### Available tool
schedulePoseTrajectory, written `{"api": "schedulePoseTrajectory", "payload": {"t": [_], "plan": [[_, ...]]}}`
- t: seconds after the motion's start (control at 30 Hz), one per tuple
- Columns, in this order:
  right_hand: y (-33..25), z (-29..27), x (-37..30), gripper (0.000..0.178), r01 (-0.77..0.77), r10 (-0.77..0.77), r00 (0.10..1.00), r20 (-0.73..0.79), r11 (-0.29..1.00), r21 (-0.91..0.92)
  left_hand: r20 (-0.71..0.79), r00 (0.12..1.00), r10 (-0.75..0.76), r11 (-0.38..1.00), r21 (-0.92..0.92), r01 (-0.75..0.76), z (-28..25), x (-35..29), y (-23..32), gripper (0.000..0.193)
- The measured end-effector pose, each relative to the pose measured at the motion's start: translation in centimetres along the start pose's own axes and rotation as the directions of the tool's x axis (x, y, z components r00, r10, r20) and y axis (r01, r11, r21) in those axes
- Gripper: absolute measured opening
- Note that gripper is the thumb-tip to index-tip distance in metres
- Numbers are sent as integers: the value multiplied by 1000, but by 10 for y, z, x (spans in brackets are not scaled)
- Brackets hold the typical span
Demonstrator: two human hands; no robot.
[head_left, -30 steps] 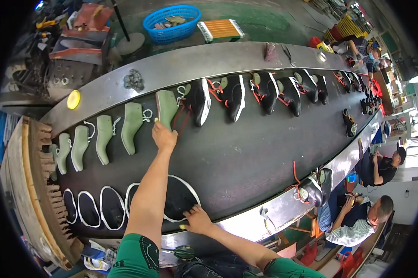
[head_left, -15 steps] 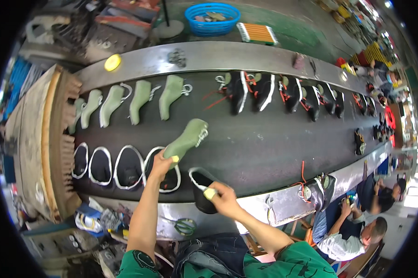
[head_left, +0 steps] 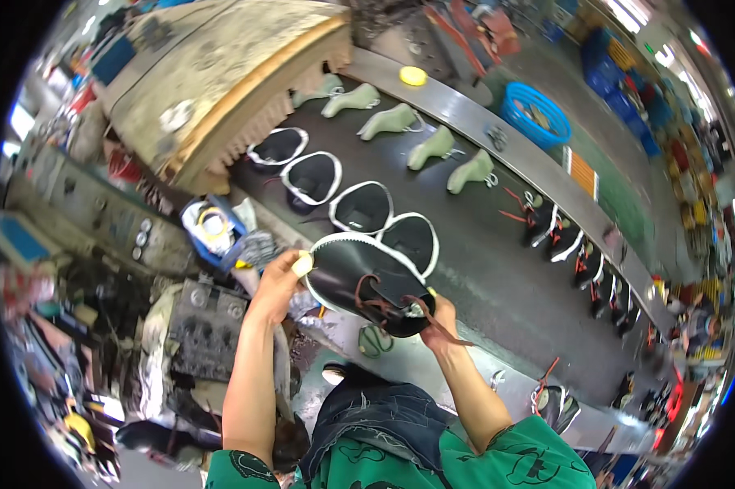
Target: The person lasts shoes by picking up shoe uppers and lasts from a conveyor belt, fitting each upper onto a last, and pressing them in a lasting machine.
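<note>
Between my two hands is a black shoe upper [head_left: 343, 273] with white edging and dark red laces, raised over the near side of the conveyor belt. My left hand [head_left: 278, 287], with yellow tape on the thumb, pinches its rounded toe end. My right hand [head_left: 441, 326] grips the laced heel end, and a lace hangs over it. Something pale shows in the upper's opening, too small to make out. Just beyond lie several white-rimmed black uppers [head_left: 363, 208] in a row. Several green shoe lasts [head_left: 469, 173] with cords line the belt's far side.
A wooden-topped box with a fringe [head_left: 257, 102] spans the belt's left end. Green-handled scissors [head_left: 375, 341] rest on the near metal ledge. A yellow lid [head_left: 413, 76] sits on the far ledge, with a blue basket [head_left: 535, 116] behind. Laced black shoes [head_left: 565, 240] stand farther right.
My view has swung to the left. My left hand held a green last; that last no longer shows there. Both hands now hold the black upper, which was in my right hand alone.
</note>
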State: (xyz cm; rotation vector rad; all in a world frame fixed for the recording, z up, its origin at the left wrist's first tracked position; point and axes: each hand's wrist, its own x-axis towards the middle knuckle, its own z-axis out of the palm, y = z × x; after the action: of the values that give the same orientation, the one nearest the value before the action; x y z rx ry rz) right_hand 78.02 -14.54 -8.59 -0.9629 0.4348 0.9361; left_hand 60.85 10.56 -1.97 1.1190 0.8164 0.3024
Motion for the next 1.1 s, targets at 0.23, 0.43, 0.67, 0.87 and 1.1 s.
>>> {"api": "schedulePoseTrajectory", "payload": {"t": [0.23,0.43,0.67,0.87,1.1], "plan": [[95,77,-77,48,-157,491,735,468,795,-586,-512,800,312,949,213,-233,-81,-121,19,24],[214,140,-135,23,146,335,713,615,788,-599,-752,531,391,916,259,-307,-146,-230,-1,34],[318,178,-219,21,245,490,533,689,690,-681,-943,161,293,865,190,-465,-214,-371,-43,34],[387,201,-261,29,245,705,389,593,541,-804,-900,426,-92,592,-393,-704,-265,-465,-27,35],[481,248,-313,24,297,584,482,654,593,-749,-991,127,35,659,-73,-748,-324,-490,-111,46]]}}
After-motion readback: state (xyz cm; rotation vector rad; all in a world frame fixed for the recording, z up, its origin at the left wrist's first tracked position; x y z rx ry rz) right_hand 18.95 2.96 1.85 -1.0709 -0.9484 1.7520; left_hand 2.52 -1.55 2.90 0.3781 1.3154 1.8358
